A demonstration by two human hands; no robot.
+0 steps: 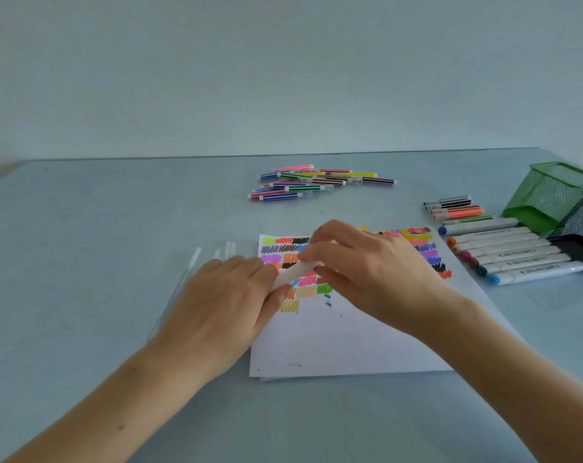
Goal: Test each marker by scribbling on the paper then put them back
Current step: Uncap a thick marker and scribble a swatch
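Note:
A white-barrelled marker point(295, 270) lies slanted between both hands, over the paper point(343, 339). My left hand point(223, 299) grips its lower end. My right hand point(367, 262) pinches its upper end, and the fingers hide the tip and cap. The upper part of the paper carries rows of coloured scribbles point(286, 252). A row of white markers with coloured caps point(517, 259) lies to the right of the paper. Thin striped markers point(316, 182) lie in a loose pile at the back of the table.
A green mesh holder point(550, 195) and a black mesh holder point(580, 228) lie tipped at the right edge. A few short markers point(453, 208) lie beside them. A clear plastic sleeve point(196, 265) rests left of the paper.

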